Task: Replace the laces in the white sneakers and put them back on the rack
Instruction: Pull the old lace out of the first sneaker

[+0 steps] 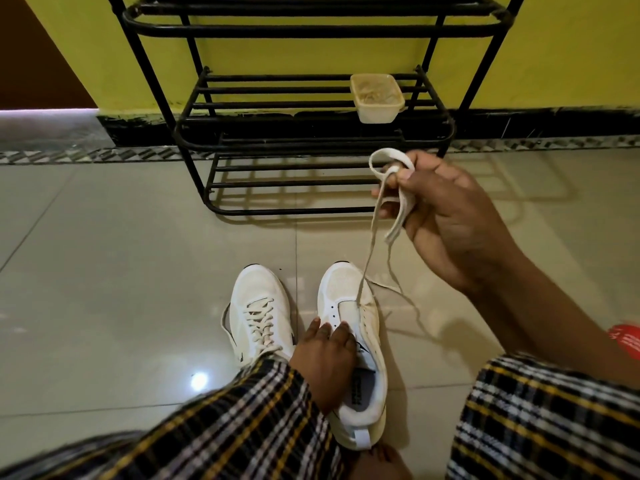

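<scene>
Right hand (446, 216) pinches lace (393, 188) above sneaker (353, 327).

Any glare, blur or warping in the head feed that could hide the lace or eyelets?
Head view: bright glare spot on the floor tiles, left of the sneakers; the rack bows from wide-angle distortion; plaid sleeves are motion-blurred; the lace and right sneaker eyelets read clearly.

Yellow wall (571, 46), glossy tiled floor (104, 254), black skirting (554, 121)
</scene>
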A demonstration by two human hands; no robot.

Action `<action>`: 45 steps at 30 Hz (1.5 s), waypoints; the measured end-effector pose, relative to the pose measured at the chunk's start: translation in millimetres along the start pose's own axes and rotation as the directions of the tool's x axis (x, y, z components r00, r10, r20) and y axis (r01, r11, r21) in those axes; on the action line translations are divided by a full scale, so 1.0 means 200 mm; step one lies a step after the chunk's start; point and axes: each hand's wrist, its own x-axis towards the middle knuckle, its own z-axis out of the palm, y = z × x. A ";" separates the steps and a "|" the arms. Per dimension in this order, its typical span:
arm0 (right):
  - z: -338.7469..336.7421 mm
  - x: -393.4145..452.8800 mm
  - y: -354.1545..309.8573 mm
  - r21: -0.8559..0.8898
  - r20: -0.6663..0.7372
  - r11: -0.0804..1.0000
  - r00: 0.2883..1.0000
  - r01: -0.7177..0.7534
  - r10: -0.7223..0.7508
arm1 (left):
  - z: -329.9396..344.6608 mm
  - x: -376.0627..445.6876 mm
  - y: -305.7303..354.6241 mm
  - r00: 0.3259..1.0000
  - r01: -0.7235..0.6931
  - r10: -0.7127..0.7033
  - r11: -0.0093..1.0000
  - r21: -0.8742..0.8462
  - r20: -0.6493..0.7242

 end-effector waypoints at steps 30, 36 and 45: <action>-0.10 -0.07 0.75 -0.976 -0.035 -0.211 0.920 0.053 0.391 | 0.05 0.01 -0.02 0.981 -0.027 0.021 0.999 -0.027 -0.191; -0.14 -0.09 0.75 -0.995 -0.003 0.094 0.920 -0.043 0.392 | 0.09 0.02 -0.02 0.985 -0.017 0.011 0.999 -0.029 -0.172; -0.05 -0.20 0.58 -0.730 0.012 0.663 0.967 -0.166 0.256 | 0.04 0.02 -0.01 0.983 -0.043 0.026 0.995 -0.087 -0.180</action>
